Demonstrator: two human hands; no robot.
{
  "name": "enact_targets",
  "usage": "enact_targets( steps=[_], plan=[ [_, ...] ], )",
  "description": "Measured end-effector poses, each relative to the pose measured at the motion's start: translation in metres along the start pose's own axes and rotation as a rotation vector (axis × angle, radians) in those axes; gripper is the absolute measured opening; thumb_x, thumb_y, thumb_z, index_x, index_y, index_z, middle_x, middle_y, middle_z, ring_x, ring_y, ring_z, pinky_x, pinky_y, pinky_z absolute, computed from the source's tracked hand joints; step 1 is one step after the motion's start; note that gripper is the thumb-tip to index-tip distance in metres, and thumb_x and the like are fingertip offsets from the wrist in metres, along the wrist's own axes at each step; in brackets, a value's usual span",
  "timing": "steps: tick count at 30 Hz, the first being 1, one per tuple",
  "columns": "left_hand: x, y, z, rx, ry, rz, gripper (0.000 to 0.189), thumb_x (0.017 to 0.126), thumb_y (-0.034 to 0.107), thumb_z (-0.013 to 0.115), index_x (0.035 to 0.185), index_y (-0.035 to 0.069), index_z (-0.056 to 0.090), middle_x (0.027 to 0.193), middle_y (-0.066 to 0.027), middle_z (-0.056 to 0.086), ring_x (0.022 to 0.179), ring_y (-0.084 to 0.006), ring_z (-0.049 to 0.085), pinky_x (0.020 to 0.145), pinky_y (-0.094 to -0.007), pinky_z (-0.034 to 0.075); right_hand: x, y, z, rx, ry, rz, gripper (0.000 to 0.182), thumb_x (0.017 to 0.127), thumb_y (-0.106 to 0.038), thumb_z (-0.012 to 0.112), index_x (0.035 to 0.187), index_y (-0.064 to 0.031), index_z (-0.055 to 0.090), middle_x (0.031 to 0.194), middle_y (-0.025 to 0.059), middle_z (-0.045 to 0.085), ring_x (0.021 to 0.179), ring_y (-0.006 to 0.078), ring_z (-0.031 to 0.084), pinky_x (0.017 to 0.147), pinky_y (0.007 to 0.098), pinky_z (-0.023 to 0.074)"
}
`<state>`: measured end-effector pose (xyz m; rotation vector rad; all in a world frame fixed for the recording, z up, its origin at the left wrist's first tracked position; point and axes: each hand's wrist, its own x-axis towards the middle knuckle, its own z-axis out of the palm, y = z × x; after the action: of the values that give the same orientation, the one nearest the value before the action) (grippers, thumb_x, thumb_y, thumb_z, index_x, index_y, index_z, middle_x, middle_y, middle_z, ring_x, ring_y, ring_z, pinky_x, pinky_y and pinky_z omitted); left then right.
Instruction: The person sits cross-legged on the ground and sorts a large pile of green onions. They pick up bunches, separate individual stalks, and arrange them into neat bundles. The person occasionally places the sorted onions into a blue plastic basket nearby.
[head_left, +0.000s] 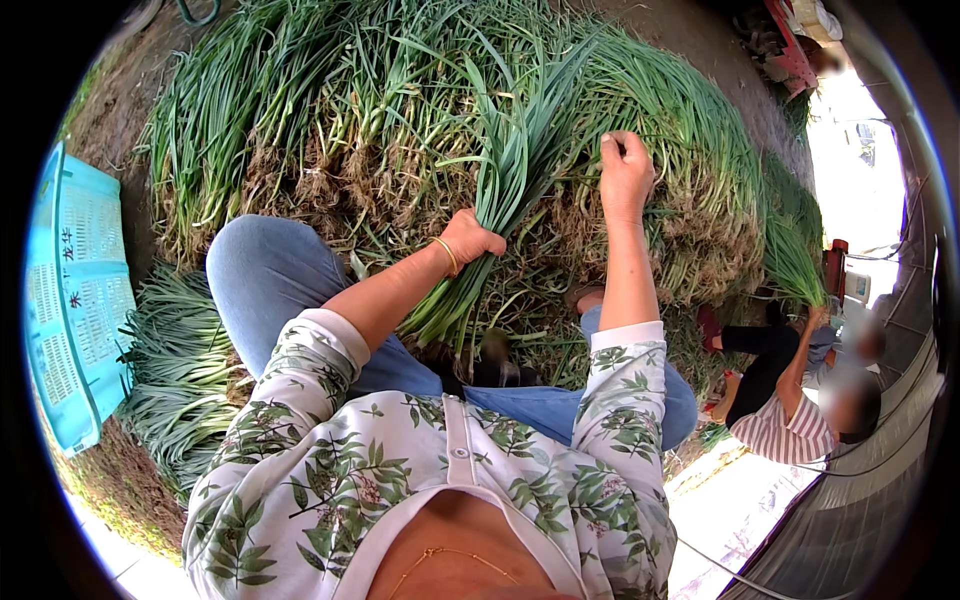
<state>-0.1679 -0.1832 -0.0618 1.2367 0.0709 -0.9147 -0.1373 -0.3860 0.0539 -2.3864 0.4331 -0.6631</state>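
Observation:
My left hand (474, 241) grips a bunch of long green leafy stalks (510, 172), which look like green garlic. The flat leaves fan out upward past the hand, and the pale stems point down between my knees. To the right of that bunch, my right hand (627, 176) is raised with thumb and fingers curled together. Nothing clearly shows in it; a thin leaf between the fingertips would be hard to make out. Beneath both hands spreads a large heap of the same stalks (360, 90), brown roots towards me and leaves away.
At the left stands a turquoise plastic crate (94, 277) bearing writing. Beside my left knee lies a pile of cleaner stalks (180, 375). On the right a seated person in a striped top (784, 427) holds another bunch (795, 262). Loose leaf scraps (540, 315) cover the ground between my legs.

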Motion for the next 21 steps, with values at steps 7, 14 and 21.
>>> enact_targets(
  steps=[7,14,21],
  plan=[
    [0.005,-0.008,0.001,0.024,0.015,0.068,0.027,0.052,-0.001,0.069,0.076,0.000,0.057,0.064,-0.0035,0.057,0.055,-0.0138,0.052,0.052,-0.0289,0.044,-0.018,-0.052,0.039,-0.003,-0.255,-0.190,0.021,0.081,-0.018,0.064,0.090,0.0018,0.061,0.068,0.0038,0.058,0.053,0.0090,0.052,0.049,0.0262,0.0418],
    [0.005,-0.007,-0.004,0.083,0.030,0.079,0.026,0.052,0.000,0.069,0.076,-0.001,0.058,0.065,-0.0043,0.058,0.055,-0.0142,0.052,0.052,-0.0295,0.045,-0.024,-0.053,0.041,0.817,-0.299,0.583,0.009,0.085,-0.010,0.052,0.085,-0.0022,0.047,0.068,0.0059,0.052,0.043,0.0110,0.045,0.035,0.0255,0.0317],
    [-0.003,0.015,0.000,-0.025,-0.068,0.025,0.027,0.053,-0.004,0.066,0.078,0.000,0.058,0.065,-0.0053,0.058,0.054,-0.0164,0.055,0.051,-0.0308,0.045,-0.042,-0.011,0.020,1.077,0.070,0.772,0.010,0.087,-0.009,0.045,0.080,-0.0071,0.039,0.069,0.0042,0.044,0.042,0.0099,0.030,0.037,0.0259,0.0232]
  ],
)
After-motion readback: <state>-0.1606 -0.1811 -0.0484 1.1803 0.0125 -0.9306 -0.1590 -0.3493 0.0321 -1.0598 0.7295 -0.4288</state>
